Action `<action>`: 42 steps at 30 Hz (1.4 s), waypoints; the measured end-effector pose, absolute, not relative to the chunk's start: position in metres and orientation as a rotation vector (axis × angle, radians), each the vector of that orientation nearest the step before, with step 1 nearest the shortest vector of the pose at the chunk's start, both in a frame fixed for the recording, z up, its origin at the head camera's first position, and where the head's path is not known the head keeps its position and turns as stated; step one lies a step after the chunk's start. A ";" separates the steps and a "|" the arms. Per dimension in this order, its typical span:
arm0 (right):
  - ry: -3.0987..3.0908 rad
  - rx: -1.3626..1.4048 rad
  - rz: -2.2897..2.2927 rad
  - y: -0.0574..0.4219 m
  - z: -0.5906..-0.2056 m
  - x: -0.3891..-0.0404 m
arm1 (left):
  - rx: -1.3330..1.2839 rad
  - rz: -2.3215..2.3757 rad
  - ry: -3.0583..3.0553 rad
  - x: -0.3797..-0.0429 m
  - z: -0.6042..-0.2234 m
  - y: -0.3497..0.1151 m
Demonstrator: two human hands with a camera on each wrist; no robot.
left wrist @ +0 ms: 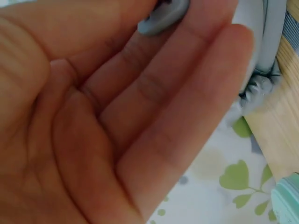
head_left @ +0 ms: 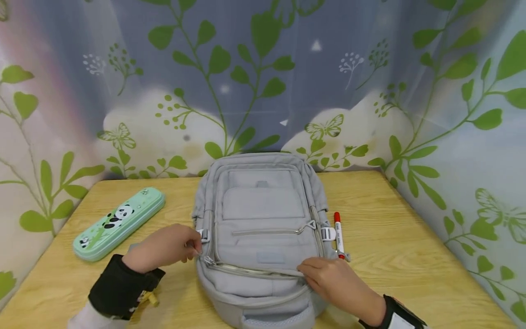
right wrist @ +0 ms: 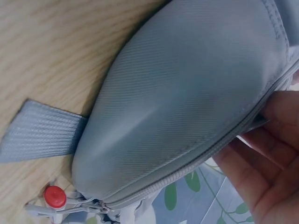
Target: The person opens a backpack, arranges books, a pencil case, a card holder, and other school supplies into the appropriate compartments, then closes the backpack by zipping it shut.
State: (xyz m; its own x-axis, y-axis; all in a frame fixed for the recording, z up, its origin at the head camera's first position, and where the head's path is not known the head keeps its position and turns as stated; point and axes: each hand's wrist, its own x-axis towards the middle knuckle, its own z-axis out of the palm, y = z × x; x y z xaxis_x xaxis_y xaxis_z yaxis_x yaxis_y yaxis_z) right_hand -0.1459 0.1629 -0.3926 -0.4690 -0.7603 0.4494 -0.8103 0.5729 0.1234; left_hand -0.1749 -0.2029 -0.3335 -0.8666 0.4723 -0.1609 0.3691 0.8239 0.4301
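A grey backpack (head_left: 263, 201) lies on its back on the table, its top handle (head_left: 277, 320) toward me. Across the front runs a parted zipper (head_left: 255, 272), with metal sliders (head_left: 209, 260) at its left end. My left hand (head_left: 168, 246) is beside that end, thumb and fingers pinching a grey zipper pull (left wrist: 164, 19). At the zipper's right end my right hand (head_left: 334, 278) grips the fabric edge, its fingers (right wrist: 243, 172) curled at the seam in the right wrist view. A smaller zippered pocket (head_left: 267, 232) sits above, closed.
A mint pencil case (head_left: 119, 224) with pandas lies left of the backpack. Close to its right side is a red-capped marker (head_left: 339, 233). A small yellow item (head_left: 152, 298) shows by my left wrist. A leaf-patterned curtain (head_left: 263, 91) hangs behind the wooden table (head_left: 382, 228).
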 end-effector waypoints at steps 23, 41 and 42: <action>-2.530 1.370 0.330 0.169 -0.375 -0.154 | 0.645 0.328 3.022 -0.196 -0.350 -0.198; -2.242 1.046 0.502 0.145 -0.313 -0.176 | 1.141 0.593 2.994 -0.173 -0.327 -0.126; -2.281 1.054 0.507 0.144 -0.312 -0.176 | 1.135 0.619 3.039 -0.174 -0.326 -0.125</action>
